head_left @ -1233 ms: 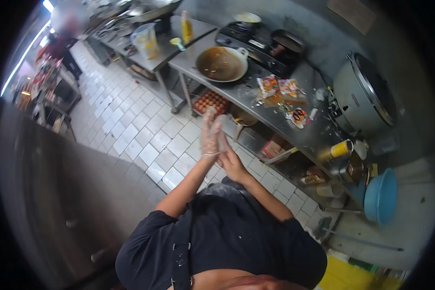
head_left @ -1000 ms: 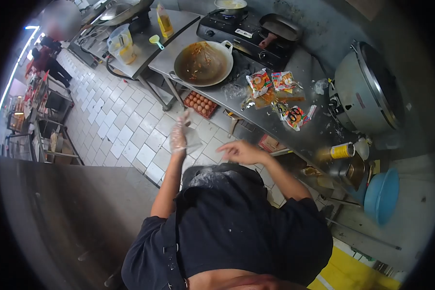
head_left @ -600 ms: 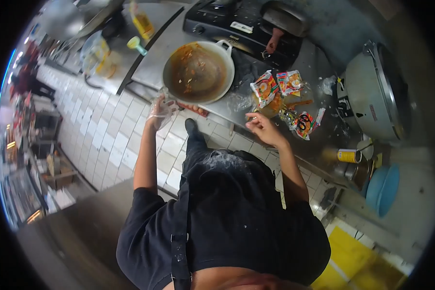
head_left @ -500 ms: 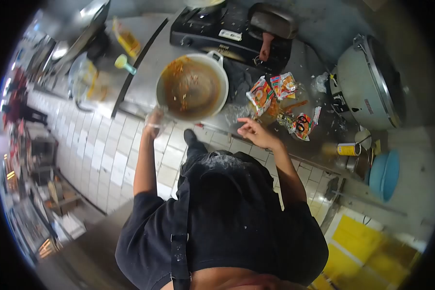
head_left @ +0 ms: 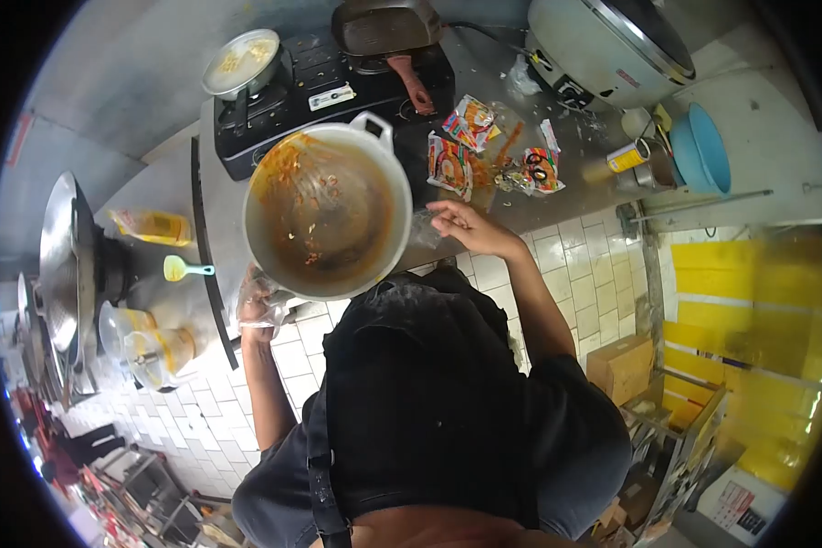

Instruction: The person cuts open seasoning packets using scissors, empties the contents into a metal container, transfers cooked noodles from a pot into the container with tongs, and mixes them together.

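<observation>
A large metal pot with orange-brown sauce residue smeared over its inside sits in front of me, at the counter edge. My left hand, in a clear plastic glove, is closed at the pot's lower-left rim, where the near handle is hidden under the fingers. The far handle points towards the stove. My bare right hand hovers right of the pot with its fingers apart and nothing in them. Beside its fingertips lies crumpled clear plastic.
Behind the pot, a black gas stove carries a small pan and a square grill pan. Torn seasoning packets and scissors lie rightward, near a rice cooker. Leftward are a green scoop and a wok.
My view has turned, so the stove and counter sit further left. The pot appears larger and nearer, with my left hand still at its rim. My right hand remains apart from it.
</observation>
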`<move>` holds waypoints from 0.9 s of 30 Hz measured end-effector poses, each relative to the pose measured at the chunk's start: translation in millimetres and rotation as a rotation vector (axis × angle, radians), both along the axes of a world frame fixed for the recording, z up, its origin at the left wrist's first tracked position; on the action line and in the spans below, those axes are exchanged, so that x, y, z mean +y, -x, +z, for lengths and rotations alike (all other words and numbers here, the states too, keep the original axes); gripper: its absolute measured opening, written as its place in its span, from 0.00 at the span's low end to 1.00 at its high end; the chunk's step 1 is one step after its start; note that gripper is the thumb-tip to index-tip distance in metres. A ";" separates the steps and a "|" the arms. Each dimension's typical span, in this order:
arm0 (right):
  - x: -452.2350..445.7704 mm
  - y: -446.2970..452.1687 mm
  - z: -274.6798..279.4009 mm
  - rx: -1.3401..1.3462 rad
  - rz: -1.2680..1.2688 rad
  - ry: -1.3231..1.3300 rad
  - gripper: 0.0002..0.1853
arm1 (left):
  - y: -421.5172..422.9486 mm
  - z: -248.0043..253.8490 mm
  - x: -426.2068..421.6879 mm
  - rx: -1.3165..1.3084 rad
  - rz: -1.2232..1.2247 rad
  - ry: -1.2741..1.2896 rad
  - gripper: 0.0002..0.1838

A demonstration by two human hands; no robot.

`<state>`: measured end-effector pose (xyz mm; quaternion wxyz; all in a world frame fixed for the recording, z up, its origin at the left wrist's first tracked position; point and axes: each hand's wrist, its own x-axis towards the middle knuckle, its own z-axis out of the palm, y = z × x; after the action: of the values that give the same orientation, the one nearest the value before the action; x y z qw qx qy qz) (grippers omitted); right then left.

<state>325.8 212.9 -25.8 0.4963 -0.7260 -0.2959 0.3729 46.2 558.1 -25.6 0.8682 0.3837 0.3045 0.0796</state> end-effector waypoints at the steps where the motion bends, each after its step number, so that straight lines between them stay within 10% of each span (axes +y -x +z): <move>1: -9.6 3.1 2.5 0.021 -0.017 -0.010 0.23 | -18.2 10.0 -7.2 0.016 0.089 -0.036 0.30; 11: -113.2 36.0 -9.8 0.135 0.094 0.236 0.32 | -145.8 75.0 36.6 -0.132 0.018 -0.362 0.39; 27: -131.1 2.9 -45.4 0.143 0.270 0.193 0.41 | -378.1 112.2 -91.2 -0.476 -0.195 -0.117 0.12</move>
<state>322.8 81.8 -71.2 0.3894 -0.6956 -0.3173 0.5137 424.3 466.9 86.6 0.8953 0.4311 0.0480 0.1011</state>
